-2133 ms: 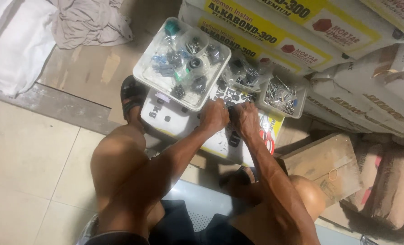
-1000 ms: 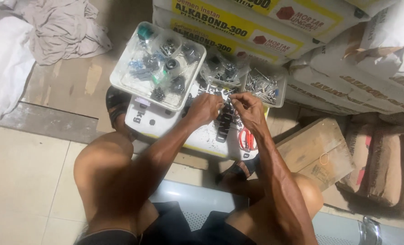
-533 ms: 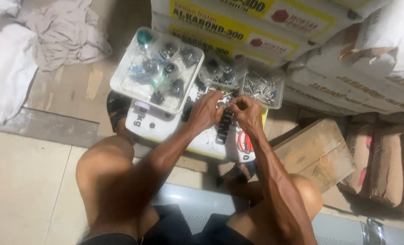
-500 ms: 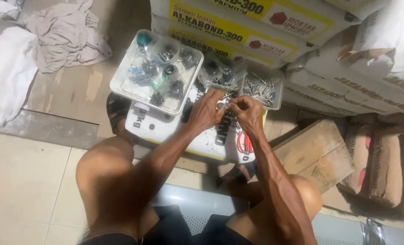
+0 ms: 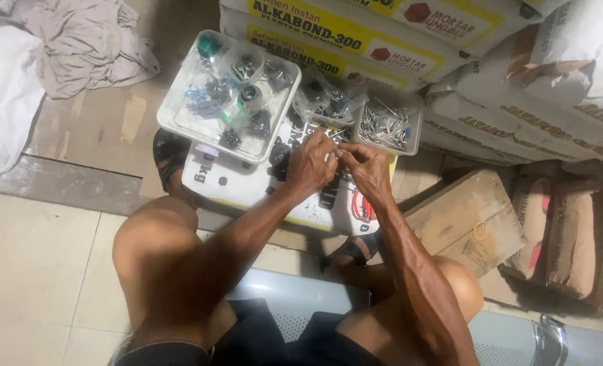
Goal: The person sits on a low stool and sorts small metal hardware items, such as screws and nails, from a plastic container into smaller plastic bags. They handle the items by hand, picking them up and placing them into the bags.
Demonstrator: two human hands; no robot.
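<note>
A small metal piece, too small to identify, sat pinched between the fingertips of both hands, above the white sack that served as a work surface. Left hand was curled, fingers closed toward the piece; right hand met it from the other side, fingers likewise closed on it. The two hands touched at the fingertips.

Just beyond the hands stood a small clear tub of nails, and beside it a second small tub with dark fittings in plastic bags. To the left of these lay a larger clear tray holding bagged screws, black parts and a green-capped item. All three rested on the white sack, which lay flat on the floor.

Behind the tubs were stacked grey mortar sacks with yellow bands. A cardboard box sat to the right of the person's knee. Crumpled cloth lay at upper left. Sandalled feet flanked the white sack.
</note>
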